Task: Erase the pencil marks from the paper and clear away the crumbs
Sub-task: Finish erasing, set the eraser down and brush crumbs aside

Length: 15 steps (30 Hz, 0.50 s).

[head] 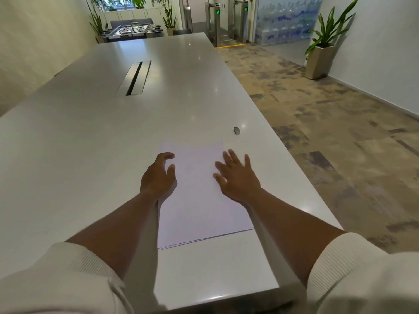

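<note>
Fingers relaxed, grasping nothing: left hand (158, 175) and right hand (238, 175) over white paper sheets (199, 200), frame centre; glossy white table (90, 137); patterned carpet at right.

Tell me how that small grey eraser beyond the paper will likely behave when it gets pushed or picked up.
The eraser is a small block lying flat on the glossy table, so it should slide rather than roll. It looks light and easy to pinch with the right hand. Being short and squat, it probably won't tip.

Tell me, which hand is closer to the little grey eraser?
The right hand. It lies open on the paper's right side, nearer the eraser than the left hand.
</note>
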Tool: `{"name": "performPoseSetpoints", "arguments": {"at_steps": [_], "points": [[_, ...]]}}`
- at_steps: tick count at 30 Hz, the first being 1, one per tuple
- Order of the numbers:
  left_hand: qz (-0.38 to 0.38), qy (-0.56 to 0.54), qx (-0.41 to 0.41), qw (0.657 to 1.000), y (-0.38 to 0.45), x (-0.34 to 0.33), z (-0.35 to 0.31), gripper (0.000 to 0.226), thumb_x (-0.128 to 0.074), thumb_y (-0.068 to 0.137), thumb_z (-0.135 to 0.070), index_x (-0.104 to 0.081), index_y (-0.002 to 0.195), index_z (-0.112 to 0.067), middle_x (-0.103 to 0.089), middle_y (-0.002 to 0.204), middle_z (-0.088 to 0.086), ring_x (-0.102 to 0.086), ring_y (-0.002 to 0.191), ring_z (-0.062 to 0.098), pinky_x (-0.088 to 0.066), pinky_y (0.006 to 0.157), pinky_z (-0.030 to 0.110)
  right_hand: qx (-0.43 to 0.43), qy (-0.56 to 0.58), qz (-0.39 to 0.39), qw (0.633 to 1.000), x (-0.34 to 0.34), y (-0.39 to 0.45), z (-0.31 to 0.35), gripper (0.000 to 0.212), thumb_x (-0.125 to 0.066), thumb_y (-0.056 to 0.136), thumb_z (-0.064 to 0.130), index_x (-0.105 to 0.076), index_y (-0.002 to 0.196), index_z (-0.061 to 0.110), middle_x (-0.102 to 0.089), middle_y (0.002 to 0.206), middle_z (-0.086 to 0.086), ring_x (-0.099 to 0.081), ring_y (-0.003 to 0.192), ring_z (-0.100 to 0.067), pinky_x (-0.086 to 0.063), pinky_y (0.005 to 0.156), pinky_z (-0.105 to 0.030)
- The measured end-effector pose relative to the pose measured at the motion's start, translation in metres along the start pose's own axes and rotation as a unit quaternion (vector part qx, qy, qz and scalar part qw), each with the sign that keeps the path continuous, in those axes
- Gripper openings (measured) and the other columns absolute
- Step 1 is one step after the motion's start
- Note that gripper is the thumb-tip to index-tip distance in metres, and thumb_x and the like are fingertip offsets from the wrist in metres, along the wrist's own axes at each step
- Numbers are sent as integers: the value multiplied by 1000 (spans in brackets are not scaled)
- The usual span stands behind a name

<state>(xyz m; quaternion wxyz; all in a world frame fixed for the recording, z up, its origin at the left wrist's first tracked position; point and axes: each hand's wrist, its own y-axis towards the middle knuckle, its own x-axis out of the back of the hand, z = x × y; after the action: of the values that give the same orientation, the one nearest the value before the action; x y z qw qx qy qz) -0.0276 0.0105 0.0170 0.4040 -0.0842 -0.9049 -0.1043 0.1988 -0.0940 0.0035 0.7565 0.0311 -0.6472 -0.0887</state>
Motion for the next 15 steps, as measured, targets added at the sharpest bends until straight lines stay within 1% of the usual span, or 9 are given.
{"name": "performPoseSetpoints", "arguments": {"at_steps": [1, 3, 5, 7, 10, 11, 13, 15], "points": [[1, 2, 1, 1000, -1, 1, 0, 34, -51, 102, -23, -53, 134, -34, -67, 120, -1, -64, 106, 28, -46, 87, 35, -39, -12, -4, 999, 1, 0, -2, 46, -27, 102, 34, -37, 146, 24, -15, 164, -8, 1, 152, -21, 1, 119, -56], [4, 7, -1, 1000, -3, 1, 0, 35, -50, 102, -23, -52, 135, -34, -66, 117, -1, -63, 102, 28, -46, 86, 36, -104, -40, -16, 994, 5, 1, -9, 49, -31, 98, 19, -35, 147, 19, -13, 163, -11, 2, 152, -24, 1, 120, -57], [4, 10, -3, 1000, -4, 1, 1, 35, -49, 103, -23, -51, 136, -33, -66, 111, 0, -63, 98, 28, -44, 83, 35, -122, -55, -33, 990, 8, 3, -13, 51, -33, 96, 16, -35, 147, 15, -14, 163, -11, 2, 152, -24, 1, 120, -57], [3, 15, -3, 1000, -4, 1, 1, 35, -48, 103, -23, -51, 136, -32, -66, 106, 1, -62, 94, 29, -43, 80, 35, -101, -42, -42, 993, 9, 5, -9, 48, -26, 103, 26, -34, 149, 16, -14, 163, -9, 1, 152, -22, 2, 121, -54], [5, 30, -16, 999, -4, 1, 1, 34, -48, 103, -23, -52, 136, -32, -65, 100, 0, -63, 96, 31, -43, 81, 35, -25, 3, -30, 999, 7, 6, 6, 56, -19, 103, 45, -32, 151, 19, -12, 164, -5, 4, 152, -19, 6, 120, -54], [4, 39, -25, 999, -5, 1, 1, 34, -48, 103, -23, -52, 136, -32, -65, 103, -1, -64, 99, 30, -43, 81, 35, 5, 11, -15, 1000, 5, 6, 11, 60, -16, 101, 52, -33, 150, 22, -10, 165, -4, 6, 152, -18, 8, 119, -56], [-6, 56, -37, 998, -5, 2, 3, 34, -48, 103, -22, -53, 135, -32, -67, 115, -4, -64, 105, 27, -40, 82, 33, 51, 4, 28, 998, -1, 5, 18, 69, -9, 95, 63, -35, 148, 27, -6, 165, -3, 14, 151, -17, 12, 116, -61], [-17, 65, -44, 997, -5, 2, 7, 34, -48, 102, -23, -53, 134, -33, -65, 128, -8, -64, 109, 24, -40, 83, 31, 45, -10, 67, 997, -3, 4, 19, 74, -6, 92, 70, -30, 150, 33, -1, 165, -3, 20, 149, -17, 16, 113, -64]]}}
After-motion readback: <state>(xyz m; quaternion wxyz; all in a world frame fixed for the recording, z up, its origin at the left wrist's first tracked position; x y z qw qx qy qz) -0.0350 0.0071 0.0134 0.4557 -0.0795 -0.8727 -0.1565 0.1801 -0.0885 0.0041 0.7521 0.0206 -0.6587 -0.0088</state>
